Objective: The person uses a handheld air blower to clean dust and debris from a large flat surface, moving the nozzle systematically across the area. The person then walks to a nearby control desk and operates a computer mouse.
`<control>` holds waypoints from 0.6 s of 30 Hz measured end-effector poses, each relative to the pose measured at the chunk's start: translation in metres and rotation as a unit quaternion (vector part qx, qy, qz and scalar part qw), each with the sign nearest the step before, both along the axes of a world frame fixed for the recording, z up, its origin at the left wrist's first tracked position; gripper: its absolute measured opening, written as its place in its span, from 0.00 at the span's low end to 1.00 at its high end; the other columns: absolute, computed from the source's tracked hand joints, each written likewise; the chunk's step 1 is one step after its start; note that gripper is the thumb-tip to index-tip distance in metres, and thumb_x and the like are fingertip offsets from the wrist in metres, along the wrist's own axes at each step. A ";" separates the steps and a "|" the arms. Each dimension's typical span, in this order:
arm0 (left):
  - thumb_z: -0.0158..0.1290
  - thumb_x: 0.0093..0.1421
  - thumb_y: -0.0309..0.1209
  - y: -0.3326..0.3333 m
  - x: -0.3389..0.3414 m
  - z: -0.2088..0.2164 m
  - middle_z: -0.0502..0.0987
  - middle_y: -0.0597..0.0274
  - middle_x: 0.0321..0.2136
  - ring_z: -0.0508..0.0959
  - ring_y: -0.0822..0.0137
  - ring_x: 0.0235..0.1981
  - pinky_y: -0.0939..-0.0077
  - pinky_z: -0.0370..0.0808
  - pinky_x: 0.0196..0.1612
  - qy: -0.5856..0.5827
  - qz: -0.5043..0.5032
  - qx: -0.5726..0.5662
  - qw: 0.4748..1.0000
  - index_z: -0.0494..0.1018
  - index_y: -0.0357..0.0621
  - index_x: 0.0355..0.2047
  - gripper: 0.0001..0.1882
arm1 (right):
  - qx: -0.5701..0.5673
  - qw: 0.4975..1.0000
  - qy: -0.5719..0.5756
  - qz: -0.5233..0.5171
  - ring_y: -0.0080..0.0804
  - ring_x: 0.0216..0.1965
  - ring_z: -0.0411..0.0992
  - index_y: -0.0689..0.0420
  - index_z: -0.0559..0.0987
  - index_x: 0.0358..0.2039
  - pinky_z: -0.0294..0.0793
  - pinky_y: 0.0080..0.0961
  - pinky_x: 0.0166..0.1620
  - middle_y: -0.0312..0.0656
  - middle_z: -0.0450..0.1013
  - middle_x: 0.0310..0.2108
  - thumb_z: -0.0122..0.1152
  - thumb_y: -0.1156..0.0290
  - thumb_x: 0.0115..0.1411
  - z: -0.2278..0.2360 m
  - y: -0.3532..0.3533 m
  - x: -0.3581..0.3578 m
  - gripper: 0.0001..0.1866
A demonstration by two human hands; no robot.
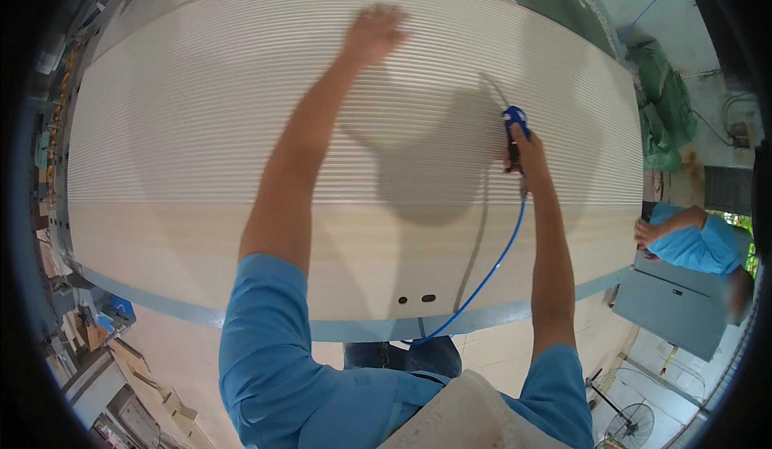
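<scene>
- Head view: right hand [521, 153] grips air gun [515, 115], nozzle [496, 89] ahead, over ribbed panel [241, 127].
- Left hand [376, 34] farther forward, leftward; blurred, can't tell if open.
- Hose [500, 261] trails behind right hand across panel's near edge; a tug could snag it, probably jerking the nozzle.
- Co-worker [691, 238] right of right hand, blocking that end.

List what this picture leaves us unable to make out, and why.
Head view: left grip, blurred; fingers indistinct.
Head view: blue tool, handle partly covered by the right grip.
Head view: blue hose, far end hidden, apparently below the table edge.
Head view: fan, cut off by the lower edge.
</scene>
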State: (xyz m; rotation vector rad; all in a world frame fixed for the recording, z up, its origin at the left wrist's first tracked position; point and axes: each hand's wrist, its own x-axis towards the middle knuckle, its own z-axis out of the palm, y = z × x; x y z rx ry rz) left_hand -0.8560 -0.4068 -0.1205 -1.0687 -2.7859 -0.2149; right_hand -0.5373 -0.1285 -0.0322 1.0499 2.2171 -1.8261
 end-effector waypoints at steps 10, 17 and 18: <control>0.29 0.74 0.60 -0.128 -0.107 -0.022 0.46 0.42 0.76 0.43 0.35 0.76 0.42 0.40 0.75 -0.043 0.453 -0.015 0.890 0.48 0.39 0.76 0.43 | -0.058 0.992 0.069 -0.093 0.26 0.16 0.74 0.55 0.72 0.37 0.77 0.25 0.19 0.39 0.74 0.19 0.60 0.48 0.71 -0.026 0.058 0.014 0.21; 0.34 0.72 0.62 0.166 -0.046 -0.009 0.47 0.36 0.75 0.45 0.40 0.77 0.47 0.41 0.77 -0.037 0.124 0.057 0.990 0.46 0.26 0.73 0.49 | -0.015 0.993 0.070 -0.096 0.27 0.17 0.75 0.58 0.73 0.41 0.74 0.25 0.19 0.40 0.75 0.20 0.59 0.48 0.71 -0.029 0.050 0.011 0.23; 0.32 0.73 0.62 0.196 -0.036 -0.004 0.47 0.37 0.75 0.45 0.42 0.77 0.48 0.40 0.78 -0.073 0.053 0.070 0.994 0.46 0.29 0.74 0.48 | -0.017 0.993 0.083 -0.087 0.28 0.17 0.75 0.59 0.73 0.42 0.74 0.24 0.19 0.40 0.75 0.19 0.59 0.48 0.71 -0.028 0.050 0.011 0.23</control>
